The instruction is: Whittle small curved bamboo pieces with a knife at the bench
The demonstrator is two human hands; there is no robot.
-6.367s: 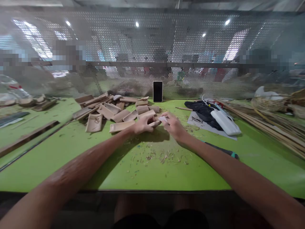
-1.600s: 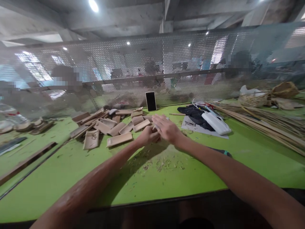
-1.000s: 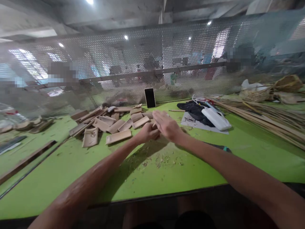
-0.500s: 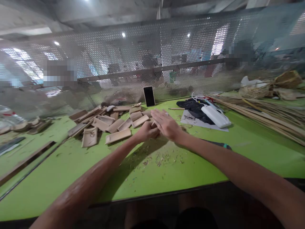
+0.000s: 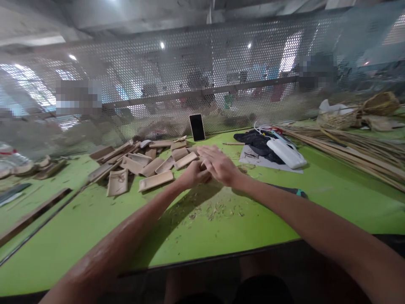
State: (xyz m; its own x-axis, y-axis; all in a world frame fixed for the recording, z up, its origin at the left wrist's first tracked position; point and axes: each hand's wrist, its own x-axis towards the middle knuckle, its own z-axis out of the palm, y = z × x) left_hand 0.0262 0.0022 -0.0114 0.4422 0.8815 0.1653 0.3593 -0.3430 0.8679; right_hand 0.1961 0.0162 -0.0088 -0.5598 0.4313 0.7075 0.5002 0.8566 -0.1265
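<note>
My left hand [image 5: 193,174] is closed over the green table [image 5: 240,228], its fingers curled round something I cannot make out. Against it lies my right hand [image 5: 220,165], its fingers stretched out and slanting to the upper left over the left one. What lies between the two palms is hidden. Just left of the hands are cut bamboo pieces, among them a long trough-shaped piece [image 5: 156,181] and a squarish one [image 5: 117,183]. Small shavings [image 5: 215,210] are scattered on the table below the hands.
A phone [image 5: 197,127] leans on a perforated metal screen [image 5: 177,84]. To the right are black cloth [image 5: 257,145], a white device [image 5: 286,154], a dark tool [image 5: 289,191] and long bamboo strips [image 5: 351,154]. A wooden bar [image 5: 34,213] lies at the left.
The right hand's fingers have shifted slightly left over the left hand. The left hand has hardly moved. The whole view has shifted very slightly.
</note>
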